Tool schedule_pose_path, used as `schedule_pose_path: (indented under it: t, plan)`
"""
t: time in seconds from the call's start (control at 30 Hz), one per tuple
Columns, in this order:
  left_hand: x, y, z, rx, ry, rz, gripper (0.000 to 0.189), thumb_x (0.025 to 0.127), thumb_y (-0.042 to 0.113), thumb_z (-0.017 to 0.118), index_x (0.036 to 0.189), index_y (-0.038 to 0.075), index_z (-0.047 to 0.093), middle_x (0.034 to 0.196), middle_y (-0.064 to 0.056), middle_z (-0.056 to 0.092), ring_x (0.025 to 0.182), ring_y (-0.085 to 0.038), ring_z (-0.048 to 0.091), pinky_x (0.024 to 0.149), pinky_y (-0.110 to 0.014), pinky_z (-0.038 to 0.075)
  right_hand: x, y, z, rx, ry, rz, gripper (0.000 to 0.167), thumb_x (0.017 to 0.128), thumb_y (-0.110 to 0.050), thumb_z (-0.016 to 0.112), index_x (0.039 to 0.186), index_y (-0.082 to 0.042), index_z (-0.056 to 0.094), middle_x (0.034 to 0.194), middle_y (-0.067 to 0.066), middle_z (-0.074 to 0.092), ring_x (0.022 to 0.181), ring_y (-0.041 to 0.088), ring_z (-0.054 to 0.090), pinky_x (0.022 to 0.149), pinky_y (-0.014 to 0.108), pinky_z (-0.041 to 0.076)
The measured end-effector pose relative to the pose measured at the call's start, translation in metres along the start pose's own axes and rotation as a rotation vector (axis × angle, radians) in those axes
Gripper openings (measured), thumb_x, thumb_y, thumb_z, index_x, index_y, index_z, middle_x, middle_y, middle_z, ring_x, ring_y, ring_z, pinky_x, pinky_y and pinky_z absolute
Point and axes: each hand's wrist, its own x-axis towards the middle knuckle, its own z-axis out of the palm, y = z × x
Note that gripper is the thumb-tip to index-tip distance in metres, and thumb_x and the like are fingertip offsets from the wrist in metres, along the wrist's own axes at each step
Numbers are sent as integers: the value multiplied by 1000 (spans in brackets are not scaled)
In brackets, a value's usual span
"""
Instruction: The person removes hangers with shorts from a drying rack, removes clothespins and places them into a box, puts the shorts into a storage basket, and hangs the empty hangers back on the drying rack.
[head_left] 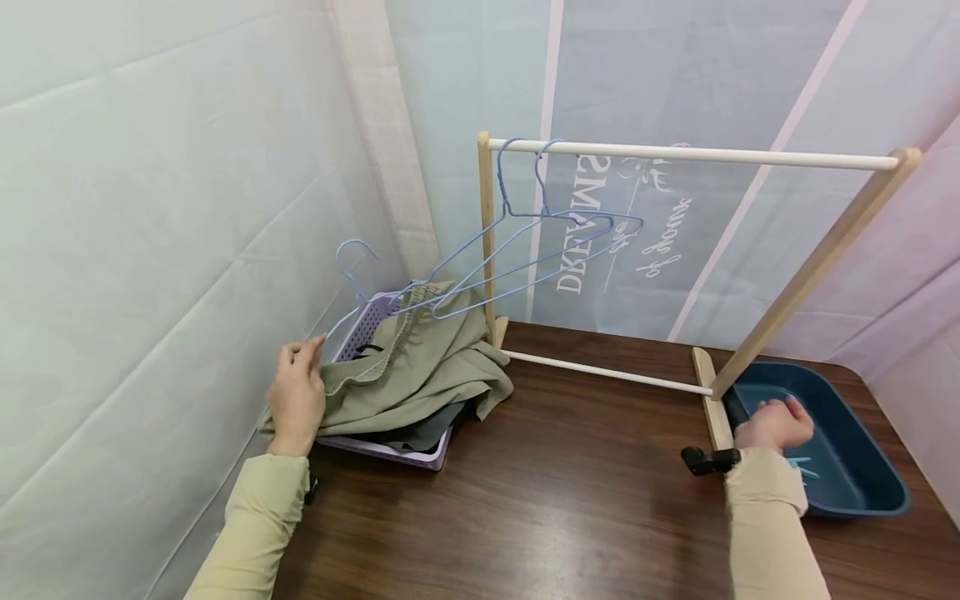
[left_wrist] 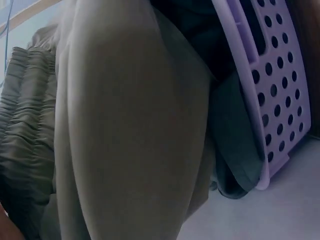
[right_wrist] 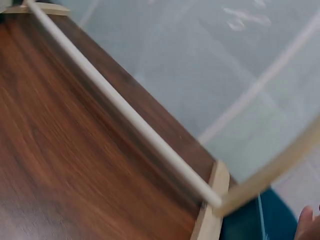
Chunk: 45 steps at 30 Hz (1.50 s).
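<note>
With its fingertips, my left hand (head_left: 296,396) pinches the near end of a blue wire hanger (head_left: 343,321). This hanger's hook points up, and its lower part goes into the gathered waistband of olive trousers or shorts (head_left: 420,362). The garment drapes over a purple perforated basket (head_left: 431,460); its gathered waistband (left_wrist: 27,110) also shows in the left wrist view. My right hand (head_left: 776,423) hovers over a dark teal tub (head_left: 862,442) with fingers loosely curled and no object visible in them. Light blue clothespins (head_left: 802,468) lie in the tub below the wrist.
A wooden rack with a white top rail (head_left: 697,154) stands at the back of the brown table (head_left: 570,492). Two blue hangers (head_left: 517,218) hang at its left end, reaching over the basket. Dark cloth (head_left: 420,432) lies in the basket. Fabric walls enclose the table.
</note>
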Motion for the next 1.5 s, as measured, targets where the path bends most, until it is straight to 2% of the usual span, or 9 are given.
schedule_pose_path:
  t: [0.27, 0.5, 0.7, 0.77, 1.03, 1.13, 1.23, 1.37, 1.5]
  plan:
    - [0, 0, 0, -25, 21, -14, 33, 89, -7, 50, 114, 7, 67, 106, -15, 64, 81, -40, 63, 51, -51, 39, -41, 33, 35, -299, -172, -210, 26, 88, 10, 46, 80, -13, 54, 86, -3, 46, 74, 6, 44, 68, 17, 40]
    - [0, -5, 0, -111, -29, -90, 25, 95, 2, 52, 114, 6, 68, 106, -13, 66, 93, -33, 63, 62, -38, 40, -78, 65, 54, -473, -383, -246, 22, 90, 8, 46, 89, -13, 53, 90, -5, 46, 78, 5, 47, 69, 13, 43]
    - [0, -14, -6, -203, -58, -82, 24, 93, -1, 55, 112, 2, 69, 101, -17, 66, 84, 8, 50, 68, -13, 33, -93, 81, 60, -547, -504, -251, 17, 91, 4, 48, 93, -11, 54, 90, -5, 46, 83, 5, 47, 69, 11, 44]
    - [0, -15, -8, -224, -62, -79, 23, 91, -3, 56, 109, 1, 70, 99, -18, 67, 82, 14, 44, 69, -9, 33, -96, 85, 62, -565, -526, -249, 17, 91, 5, 49, 93, -10, 54, 90, -4, 46, 82, 5, 48, 69, 10, 45]
    - [0, -17, -6, -264, -129, -28, 21, 89, -6, 57, 104, -3, 71, 97, -20, 68, 81, 17, 41, 70, -7, 33, -116, 103, 63, -711, -697, -229, 15, 91, 6, 49, 94, -7, 54, 93, 0, 49, 79, 4, 50, 67, 9, 46]
    - [1, -14, -5, -278, -143, 10, 19, 87, -8, 58, 102, -5, 71, 95, -21, 68, 79, 19, 40, 69, -6, 33, -127, 111, 64, -830, -815, -250, 14, 94, 1, 50, 106, 1, 58, 99, 5, 53, 75, -2, 52, 68, 8, 46]
    - [1, -12, -5, -288, -154, 31, 19, 87, -9, 58, 101, -6, 71, 94, -22, 68, 78, 18, 40, 68, -6, 33, -139, 119, 65, -975, -966, -301, 26, 96, -9, 51, 118, 5, 58, 109, 16, 58, 75, -3, 54, 72, 13, 47]
    - [1, -11, -5, -283, -171, 6, 19, 88, -8, 58, 102, -6, 70, 95, -22, 68, 78, 13, 44, 68, -5, 33, -161, 130, 72, -1149, -1177, -368, 31, 98, -18, 53, 122, 0, 60, 123, 19, 59, 96, 14, 59, 86, 28, 46]
    - [3, -9, -4, -203, -184, -5, 19, 90, -4, 56, 104, -3, 70, 99, -20, 68, 83, -12, 59, 70, -18, 39, -186, 142, 81, -1240, -1342, -426, 31, 98, -18, 53, 123, -2, 61, 128, 18, 60, 117, 30, 55, 97, 41, 45]
